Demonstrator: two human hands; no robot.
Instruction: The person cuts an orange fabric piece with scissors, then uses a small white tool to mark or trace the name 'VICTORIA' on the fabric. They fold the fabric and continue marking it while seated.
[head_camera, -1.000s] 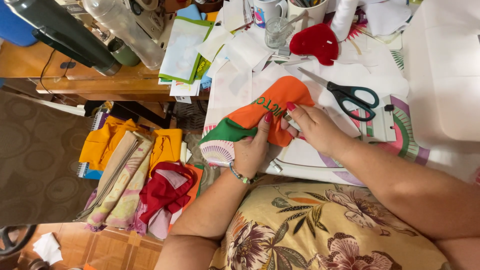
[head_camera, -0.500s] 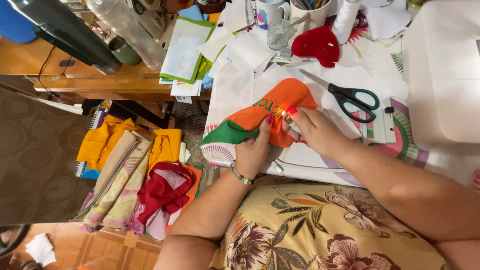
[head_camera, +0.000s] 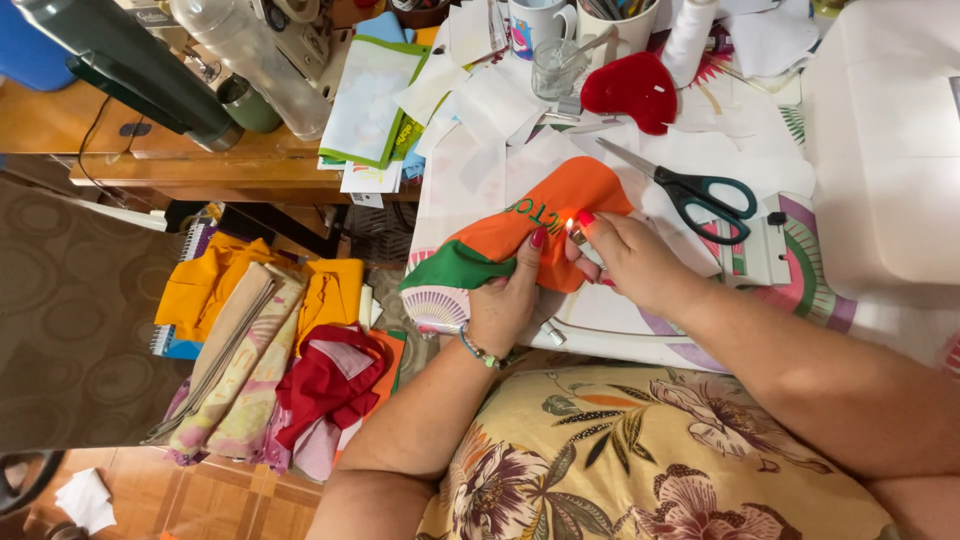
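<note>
Frame centre: our left hand (head_camera: 505, 300) pins orange-green fabric piece (head_camera: 540, 225); right hand (head_camera: 625, 258) fingers grip lighter (head_camera: 578, 238). Flame, lit since half-second ago, now touches edge; sealing underway.

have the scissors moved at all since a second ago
No. The scissors lie in the same spot on the table, blades toward the red heart-shaped cushion, handles beside the white sewing machine, as before.

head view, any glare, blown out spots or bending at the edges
Head view: the white machine at right is nearly blown out; a small bright glow sits by the right hand at the orange fabric; the wooden table edge bows from wide-angle distortion; focus is mostly sharp.
</note>
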